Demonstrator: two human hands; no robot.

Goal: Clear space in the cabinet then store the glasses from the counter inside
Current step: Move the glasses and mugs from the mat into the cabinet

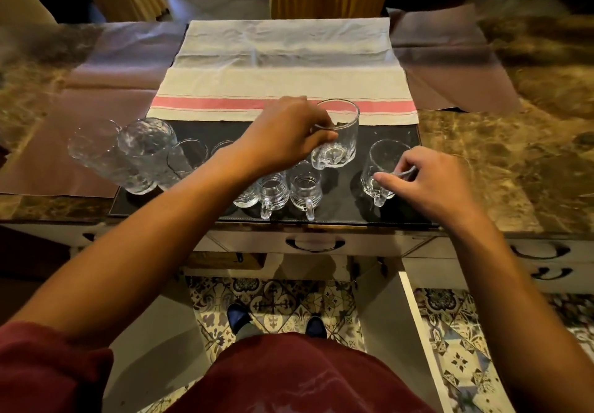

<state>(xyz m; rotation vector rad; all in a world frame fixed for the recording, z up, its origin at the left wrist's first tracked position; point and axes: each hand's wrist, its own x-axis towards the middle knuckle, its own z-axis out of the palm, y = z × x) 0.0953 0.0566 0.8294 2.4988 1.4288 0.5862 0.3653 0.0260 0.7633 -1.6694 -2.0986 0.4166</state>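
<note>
Several clear glasses stand on a black mat (340,187) on the marble counter. My left hand (286,132) pinches the near rim of a wide glass mug (340,136), fingers inside and thumb outside. My right hand (427,181) pinches the rim of a second glass mug (382,168) at the mat's right. Two small ribbed mugs (305,190) sit at the front, handles toward me. Tall textured glasses (141,152) crowd the mat's left end; my left forearm hides some glasses behind it.
A white towel with a pink stripe (283,68) lies behind the mat. Brown paper sheets (106,97) flank it on the marble counter (514,161). Below the counter edge a drawer handle (315,243) shows, with open cabinet doors (408,316) over patterned floor tiles.
</note>
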